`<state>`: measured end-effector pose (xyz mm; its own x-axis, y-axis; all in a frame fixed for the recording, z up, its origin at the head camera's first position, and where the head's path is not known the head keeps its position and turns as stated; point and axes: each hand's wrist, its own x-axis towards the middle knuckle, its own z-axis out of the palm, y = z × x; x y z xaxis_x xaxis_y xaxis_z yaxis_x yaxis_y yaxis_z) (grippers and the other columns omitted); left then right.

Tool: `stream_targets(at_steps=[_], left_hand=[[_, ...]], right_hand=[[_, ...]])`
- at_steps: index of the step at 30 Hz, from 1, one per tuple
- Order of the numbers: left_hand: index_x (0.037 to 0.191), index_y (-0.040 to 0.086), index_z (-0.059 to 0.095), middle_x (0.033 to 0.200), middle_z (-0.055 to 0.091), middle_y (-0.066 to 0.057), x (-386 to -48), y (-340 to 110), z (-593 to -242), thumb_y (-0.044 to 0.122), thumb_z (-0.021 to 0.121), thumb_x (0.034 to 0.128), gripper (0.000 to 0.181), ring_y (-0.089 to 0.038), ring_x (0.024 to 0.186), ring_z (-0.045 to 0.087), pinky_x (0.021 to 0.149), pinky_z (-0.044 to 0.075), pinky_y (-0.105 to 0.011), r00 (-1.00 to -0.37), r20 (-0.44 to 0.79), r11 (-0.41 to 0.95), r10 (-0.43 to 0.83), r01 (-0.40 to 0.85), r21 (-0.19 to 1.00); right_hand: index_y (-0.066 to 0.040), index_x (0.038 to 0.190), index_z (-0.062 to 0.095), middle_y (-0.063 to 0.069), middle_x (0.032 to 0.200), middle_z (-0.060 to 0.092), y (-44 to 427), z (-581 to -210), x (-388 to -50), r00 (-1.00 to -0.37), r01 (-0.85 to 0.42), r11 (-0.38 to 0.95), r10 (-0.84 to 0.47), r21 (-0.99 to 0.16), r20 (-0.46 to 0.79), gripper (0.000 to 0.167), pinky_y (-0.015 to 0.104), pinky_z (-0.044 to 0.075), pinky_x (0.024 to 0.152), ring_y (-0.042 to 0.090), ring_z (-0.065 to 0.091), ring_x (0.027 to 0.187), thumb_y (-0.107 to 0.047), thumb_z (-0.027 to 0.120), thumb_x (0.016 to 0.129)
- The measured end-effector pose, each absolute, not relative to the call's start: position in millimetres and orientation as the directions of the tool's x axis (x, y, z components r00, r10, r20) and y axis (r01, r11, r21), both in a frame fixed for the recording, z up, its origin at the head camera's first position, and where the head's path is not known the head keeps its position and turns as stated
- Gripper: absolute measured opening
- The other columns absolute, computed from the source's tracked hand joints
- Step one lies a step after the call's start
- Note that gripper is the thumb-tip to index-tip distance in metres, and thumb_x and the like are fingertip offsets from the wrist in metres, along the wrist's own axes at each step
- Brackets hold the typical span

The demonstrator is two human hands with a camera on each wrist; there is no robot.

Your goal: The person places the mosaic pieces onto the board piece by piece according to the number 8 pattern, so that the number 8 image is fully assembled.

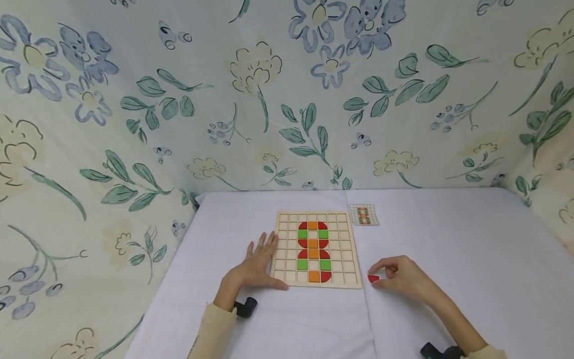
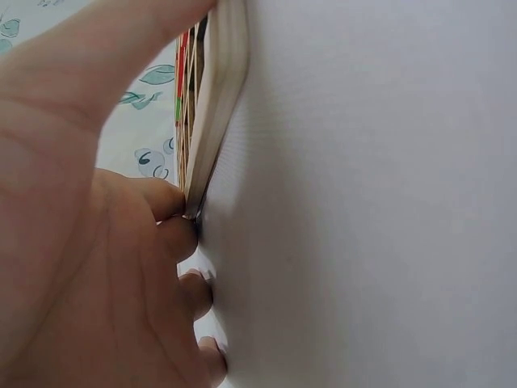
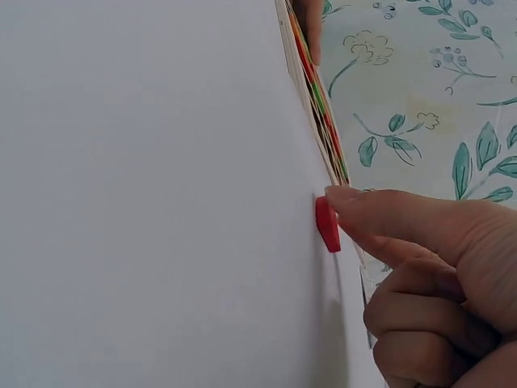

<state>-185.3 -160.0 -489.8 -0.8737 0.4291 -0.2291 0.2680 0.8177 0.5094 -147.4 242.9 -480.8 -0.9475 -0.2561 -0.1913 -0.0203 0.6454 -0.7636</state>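
A square wooden grid board (image 1: 287, 249) lies on the table, with red rounded pieces (image 1: 322, 243), orange squares (image 1: 312, 225) and green squares (image 1: 325, 265) set in its middle columns. The bottom row holds an orange square with a red piece to its right. My left hand (image 1: 254, 267) rests at the board's left edge, fingers spread along the side and thumb at the front edge. Right of the board, my right hand (image 1: 401, 279) pinches a small red quarter-circle piece (image 1: 372, 278) between thumb and index finger. The right wrist view shows this red piece (image 3: 327, 225) close to the white cloth.
A small pattern card (image 1: 363, 215) lies by the board's upper right corner, printed with a similar coloured figure. White cloth (image 1: 448, 224) covers the table, and a floral curtain (image 1: 287, 99) hangs behind it and along the sides.
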Motion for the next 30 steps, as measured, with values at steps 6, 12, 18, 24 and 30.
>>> stream_targets(at_steps=[6, 12, 18, 24, 30], left_hand=[[0.167, 0.007, 0.004, 0.176, -0.006, -0.01, -186.7, -161.1, -491.6, 0.062, 0.088, 0.072, 0.138, -0.034, 0.163, -0.012, 0.13, -0.006, -0.063, -0.872, -0.23, 0.819, 0.433, 0.274, 0.504], [0.167, 0.007, 0.004, 0.176, -0.006, -0.01, -187.4, -161.1, -492.5, 0.062, 0.088, 0.0717, 0.138, -0.034, 0.163, -0.012, 0.13, -0.005, -0.063, -0.874, -0.226, 0.821, 0.43, 0.275, 0.5], [0.167, 0.007, 0.004, 0.176, -0.005, -0.01, -187.1, -160.8, -493.8, 0.061, 0.088, 0.072, 0.138, -0.034, 0.163, -0.012, 0.13, -0.005, -0.063, -0.874, -0.225, 0.82, 0.431, 0.275, 0.503], [0.167, 0.007, 0.005, 0.176, -0.005, -0.01, -187.1, -160.1, -492.3, 0.061, 0.088, 0.0717, 0.138, -0.035, 0.163, -0.011, 0.13, -0.004, -0.063, -0.876, -0.223, 0.821, 0.429, 0.275, 0.5], [0.167, 0.007, 0.004, 0.176, -0.006, -0.01, -186.2, -161.0, -491.1, 0.062, 0.088, 0.0721, 0.138, -0.034, 0.163, -0.012, 0.13, -0.006, -0.063, -0.871, -0.229, 0.819, 0.434, 0.275, 0.504]], right_hand=[[-0.009, 0.098, 0.077, -0.004, 0.062, 0.034, 248.5, -478.8, -148.0, -0.937, 0.001, 0.655, -0.263, -0.755, -0.23, 0.03, 0.02, 0.026, 0.051, 0.007, 0.031, 0.058, -0.014, 0.092, 0.073], [-0.008, 0.107, 0.078, -0.004, 0.062, 0.035, 249.6, -482.1, -151.7, -0.939, -0.014, 0.645, -0.271, -0.764, -0.211, 0.032, 0.02, 0.027, 0.051, 0.007, 0.031, 0.057, -0.013, 0.089, 0.077], [-0.009, 0.11, 0.077, -0.004, 0.062, 0.034, 254.9, -485.2, -154.6, -0.944, 0.005, 0.648, -0.248, -0.761, -0.217, 0.041, 0.022, 0.028, 0.052, 0.008, 0.031, 0.057, -0.019, 0.093, 0.074], [-0.009, 0.111, 0.079, -0.004, 0.062, 0.03, 262.2, -490.4, -155.9, -0.938, 0.015, 0.605, -0.268, -0.796, -0.221, 0.04, 0.024, 0.029, 0.054, 0.008, 0.029, 0.058, -0.021, 0.092, 0.075], [-0.009, 0.11, 0.08, -0.005, 0.061, 0.027, 265.3, -496.2, -156.9, -0.942, 0.049, 0.596, -0.24, -0.802, -0.236, 0.041, 0.024, 0.028, 0.054, 0.007, 0.027, 0.058, -0.025, 0.093, 0.075]])
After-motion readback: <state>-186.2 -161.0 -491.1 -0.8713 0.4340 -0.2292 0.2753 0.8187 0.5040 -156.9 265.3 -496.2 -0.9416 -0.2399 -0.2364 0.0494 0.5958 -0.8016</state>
